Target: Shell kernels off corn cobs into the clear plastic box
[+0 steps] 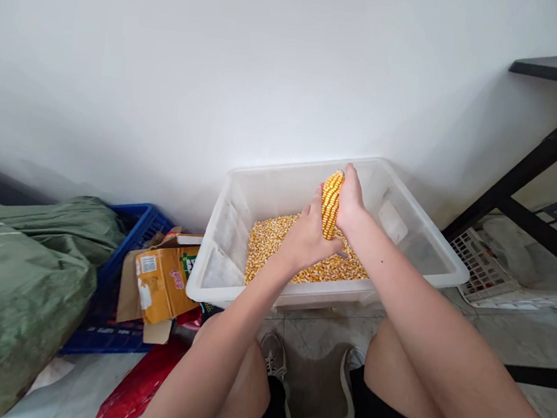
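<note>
while between both hands point(310, 234) point(350, 202), corncob point(330, 203) above loose kernels point(269, 238)

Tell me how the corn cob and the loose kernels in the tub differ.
The corn cob is held up between the person's hands, while the loose kernels lie in the tub below. The cob's grains stand in tight, neat rows; the loose kernels are jumbled. The cob looks a fuller golden yellow, whereas the loose kernels show yellow mixed with paler patches. Both are yellow corn.
</note>
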Demonstrator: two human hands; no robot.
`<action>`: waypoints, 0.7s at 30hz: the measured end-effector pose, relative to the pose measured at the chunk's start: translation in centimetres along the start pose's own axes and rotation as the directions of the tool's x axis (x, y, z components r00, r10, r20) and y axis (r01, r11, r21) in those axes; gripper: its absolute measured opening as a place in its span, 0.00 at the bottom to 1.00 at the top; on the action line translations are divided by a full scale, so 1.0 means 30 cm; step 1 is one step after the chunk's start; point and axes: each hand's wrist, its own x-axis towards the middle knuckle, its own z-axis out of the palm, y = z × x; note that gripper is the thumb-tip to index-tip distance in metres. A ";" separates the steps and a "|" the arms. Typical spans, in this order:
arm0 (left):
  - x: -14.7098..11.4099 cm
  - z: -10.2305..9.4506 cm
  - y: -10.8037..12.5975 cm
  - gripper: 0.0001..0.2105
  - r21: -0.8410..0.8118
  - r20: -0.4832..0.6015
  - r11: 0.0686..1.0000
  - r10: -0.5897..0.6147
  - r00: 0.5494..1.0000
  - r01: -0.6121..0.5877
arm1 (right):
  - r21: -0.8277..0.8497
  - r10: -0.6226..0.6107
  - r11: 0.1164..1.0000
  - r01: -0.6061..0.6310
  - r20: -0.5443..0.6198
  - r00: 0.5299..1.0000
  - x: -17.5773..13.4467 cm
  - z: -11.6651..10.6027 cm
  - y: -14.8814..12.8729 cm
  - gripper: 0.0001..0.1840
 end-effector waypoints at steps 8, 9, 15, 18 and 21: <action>0.012 0.024 0.001 0.39 0.032 -0.204 0.996 -0.073 0.976 0.081 | -0.007 -0.020 1.000 0.021 0.103 0.994 -0.038 0.045 -0.018 0.36; 0.010 0.024 0.005 0.39 0.019 -0.221 0.996 -0.077 0.972 0.083 | -0.003 -0.013 1.000 0.014 0.102 0.995 -0.035 0.049 -0.015 0.36; -0.011 0.027 0.010 0.38 -0.223 -0.316 0.960 -0.236 0.919 0.170 | 0.065 0.019 0.998 -0.022 0.039 0.999 -0.022 0.074 0.005 0.32; -0.013 0.017 0.015 0.36 -0.297 -0.298 0.938 -0.268 0.916 0.178 | 0.159 0.016 0.987 -0.019 0.017 1.000 -0.037 0.092 -0.002 0.26; -0.006 0.002 0.032 0.36 -0.335 -0.306 0.930 -0.259 0.916 0.151 | 0.137 -0.016 0.990 0.013 0.021 1.000 -0.043 0.101 -0.008 0.24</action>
